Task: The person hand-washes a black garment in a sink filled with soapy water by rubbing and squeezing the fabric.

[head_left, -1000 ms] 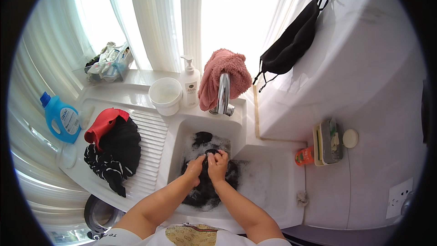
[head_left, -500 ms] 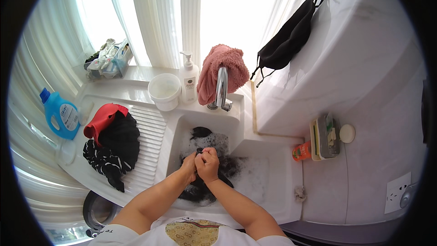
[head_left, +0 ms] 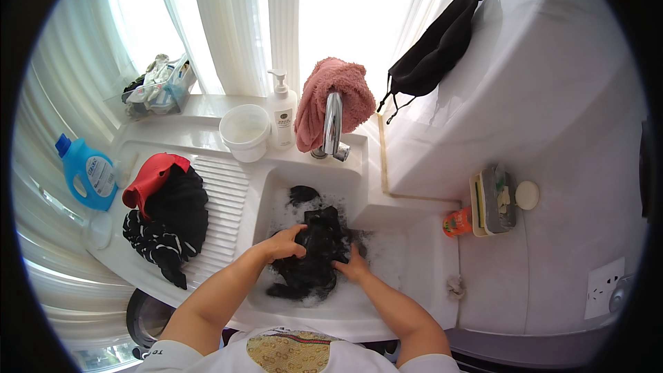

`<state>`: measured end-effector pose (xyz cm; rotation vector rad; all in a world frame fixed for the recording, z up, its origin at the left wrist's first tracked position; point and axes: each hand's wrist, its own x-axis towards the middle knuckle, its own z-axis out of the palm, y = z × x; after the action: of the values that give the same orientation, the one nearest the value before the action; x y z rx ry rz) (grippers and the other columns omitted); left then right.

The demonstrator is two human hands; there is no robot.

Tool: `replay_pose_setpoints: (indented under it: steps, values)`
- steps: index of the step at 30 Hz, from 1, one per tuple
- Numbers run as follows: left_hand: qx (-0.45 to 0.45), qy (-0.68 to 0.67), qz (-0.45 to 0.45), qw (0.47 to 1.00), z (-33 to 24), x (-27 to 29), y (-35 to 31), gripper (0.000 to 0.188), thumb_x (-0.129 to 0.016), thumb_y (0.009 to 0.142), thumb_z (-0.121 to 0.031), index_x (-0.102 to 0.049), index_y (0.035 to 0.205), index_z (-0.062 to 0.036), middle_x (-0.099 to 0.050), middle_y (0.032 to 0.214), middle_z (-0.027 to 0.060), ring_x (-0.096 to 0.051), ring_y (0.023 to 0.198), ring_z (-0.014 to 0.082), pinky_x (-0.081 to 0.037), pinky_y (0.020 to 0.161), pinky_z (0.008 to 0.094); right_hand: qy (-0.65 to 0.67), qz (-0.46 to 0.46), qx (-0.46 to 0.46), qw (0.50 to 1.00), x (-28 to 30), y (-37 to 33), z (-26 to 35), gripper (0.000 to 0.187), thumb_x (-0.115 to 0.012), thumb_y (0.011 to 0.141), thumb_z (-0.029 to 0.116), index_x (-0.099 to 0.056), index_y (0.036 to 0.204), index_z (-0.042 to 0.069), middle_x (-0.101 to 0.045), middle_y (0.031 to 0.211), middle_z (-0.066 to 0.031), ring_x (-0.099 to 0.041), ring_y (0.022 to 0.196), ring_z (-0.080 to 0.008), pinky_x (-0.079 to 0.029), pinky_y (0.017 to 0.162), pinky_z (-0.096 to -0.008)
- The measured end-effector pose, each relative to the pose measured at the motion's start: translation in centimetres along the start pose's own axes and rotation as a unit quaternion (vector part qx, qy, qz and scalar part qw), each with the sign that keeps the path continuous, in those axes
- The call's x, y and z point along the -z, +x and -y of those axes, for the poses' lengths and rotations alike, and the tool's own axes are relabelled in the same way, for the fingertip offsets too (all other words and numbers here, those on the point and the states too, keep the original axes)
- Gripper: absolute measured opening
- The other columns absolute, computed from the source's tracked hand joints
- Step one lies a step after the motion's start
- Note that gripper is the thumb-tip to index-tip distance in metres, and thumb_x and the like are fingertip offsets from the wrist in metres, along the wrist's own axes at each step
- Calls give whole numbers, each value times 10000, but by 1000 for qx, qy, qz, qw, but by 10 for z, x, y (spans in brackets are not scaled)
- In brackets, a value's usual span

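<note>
A wet black garment (head_left: 319, 235) lies bunched in soapy water in the white sink (head_left: 442, 290). At its left edge my left hand (head_left: 284, 243) rests with thumb and index finger spread apart against the cloth. My right hand (head_left: 354, 266) touches the right edge, its thumb stretched over the fabric and its fingers apart; some fingertips are hidden by cloth and foam. A smaller dark piece of cloth (head_left: 302, 195) floats toward the back of the basin. Above the basin stands a chrome faucet (head_left: 333, 124), with a pink fluffy towel (head_left: 352, 97) draped over it.
Left, a ribbed washboard (head_left: 224, 200) bears black clothes (head_left: 181, 207) and a red visor (head_left: 155, 176). Nearby stand a blue detergent bottle (head_left: 93, 173), white tub (head_left: 245, 131), pump bottle (head_left: 282, 121) and filled clear bin (head_left: 162, 90). Right are an orange bottle (head_left: 456, 222) and soap box (head_left: 494, 200).
My hands were close together, gripping the black cloth between them. They have moved apart, and the garment now lies spread lower in the water between them.
</note>
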<state>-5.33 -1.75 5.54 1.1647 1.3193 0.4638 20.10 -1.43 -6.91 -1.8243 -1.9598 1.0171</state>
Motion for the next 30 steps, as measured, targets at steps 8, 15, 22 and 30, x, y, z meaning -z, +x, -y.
replay_pose_setpoints:
  steps: [8, 15, 22, 30]
  values:
    - [18, 201, -218, 955, -10, 27, -27, 415, -791, 634, -325, -629, 838, -2, -647, 788, 156, -628, 749, 288, -492, 702, 365, -159, 122, 194, 960, 113, 8, 157, 392, -679, 739, 331, -644, 1081, 145, -679, 813, -79, -637, 859, -299, -494, 789, -402]
    - [33, 329, -358, 873, -19, 36, -54, 312, -650, 793, -242, -532, 987, -28, -638, 803, 210, -614, 809, 399, -476, 708, 461, -85, -123, 294, 944, 121, 49, 214, 562, -682, 724, 515, -606, 1106, 109, -631, 922, -129, -597, 915, -309, -473, 796, -405]
    - [-42, 202, -413, 887, 18, 29, -41, 270, -585, 843, -156, -457, 1071, -92, -642, 775, 191, -611, 811, 404, -470, 684, 467, -153, 96, 172, 968, 41, 21, 124, 626, -670, 754, 470, -539, 1209, 61, -492, 1235, -173, -492, 1114, -357, -427, 918, -421]
    - [-134, 504, -331, 786, -21, 12, -29, 444, -576, 796, -123, -513, 1231, -190, -474, 1256, 183, -439, 1178, 352, -375, 919, 530, -102, 210, 132, 963, 12, -39, 59, 698, -719, 678, 508, -558, 1213, 90, -604, 1102, -186, -557, 1067, -345, -453, 888, -414]
